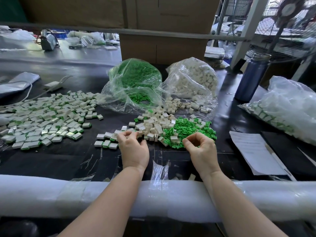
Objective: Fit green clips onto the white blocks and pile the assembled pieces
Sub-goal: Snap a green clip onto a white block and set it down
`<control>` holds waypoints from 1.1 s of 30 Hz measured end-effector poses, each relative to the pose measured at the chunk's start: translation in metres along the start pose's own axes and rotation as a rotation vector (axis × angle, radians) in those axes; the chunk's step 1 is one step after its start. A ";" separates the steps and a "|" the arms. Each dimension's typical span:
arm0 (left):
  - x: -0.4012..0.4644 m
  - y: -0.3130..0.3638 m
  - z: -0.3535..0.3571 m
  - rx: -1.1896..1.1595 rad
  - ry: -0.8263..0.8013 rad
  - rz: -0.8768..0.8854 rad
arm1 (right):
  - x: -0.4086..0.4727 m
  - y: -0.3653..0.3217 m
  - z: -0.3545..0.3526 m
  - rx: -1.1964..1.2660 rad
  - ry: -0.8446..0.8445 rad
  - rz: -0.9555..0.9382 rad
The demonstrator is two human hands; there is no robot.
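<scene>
**Inspector A:** State of the hands?

**Inspector B:** Left hand [134,147] sits at the near edge of the loose white blocks [154,126], fingers curled; its grip appears pinched on a white block, though the fingers hide most of the piece. Right hand [201,148] rests at the near edge of the loose green clips [187,130], thumb and forefinger brought together; whether a clip sits between them I cannot tell.

**Inspector A:** Location of stock?

**Inspector B:** White blocks and green clips lie in adjoining heaps at the centre of the dark desk [51,161], touching where they meet. Behind them, an open clear bag of green clips [136,79] and, just beside it, a clear bag of white blocks [193,79], both spilling forward.

**Inspector A:** Assembled pieces?

**Inspector B:** A broad spread of assembled pieces [47,115] on the left of the desk, a few more just left of the left hand. A further bagged lot [287,110] lies at the right.

**Inspector A:** Other items?

**Inspector B:** Blue bottle [251,77], a paper sheet [253,151], white foam padding [153,197] under both forearms.
</scene>
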State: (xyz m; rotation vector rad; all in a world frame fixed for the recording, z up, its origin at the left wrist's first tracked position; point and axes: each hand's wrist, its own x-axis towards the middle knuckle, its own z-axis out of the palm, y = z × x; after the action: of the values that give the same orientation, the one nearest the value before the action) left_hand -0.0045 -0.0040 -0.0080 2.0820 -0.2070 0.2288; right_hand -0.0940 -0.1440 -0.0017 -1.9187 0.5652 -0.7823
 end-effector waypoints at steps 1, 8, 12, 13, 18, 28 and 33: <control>0.000 0.000 0.000 0.035 -0.014 -0.012 | 0.000 0.001 0.000 -0.019 0.014 0.002; -0.003 0.004 0.000 0.175 -0.094 -0.074 | 0.003 0.006 -0.001 -0.131 0.075 0.042; -0.004 0.004 0.001 0.216 -0.116 -0.067 | 0.003 0.006 -0.001 -0.200 0.067 0.042; -0.004 0.004 0.001 0.240 -0.118 -0.055 | 0.003 0.006 -0.001 -0.212 0.063 0.041; -0.006 0.003 0.002 0.411 -0.137 0.109 | 0.002 0.004 0.001 -0.307 -0.002 0.021; -0.008 -0.001 0.009 0.487 -0.276 0.312 | -0.003 0.003 0.009 -0.685 -0.220 -0.176; -0.010 0.002 0.006 0.427 -0.225 0.359 | -0.004 0.003 0.010 -0.729 -0.194 -0.181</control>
State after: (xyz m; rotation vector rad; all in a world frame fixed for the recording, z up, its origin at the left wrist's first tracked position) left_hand -0.0137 -0.0094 -0.0119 2.4843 -0.7251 0.2718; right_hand -0.0901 -0.1370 -0.0089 -2.7118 0.6114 -0.5216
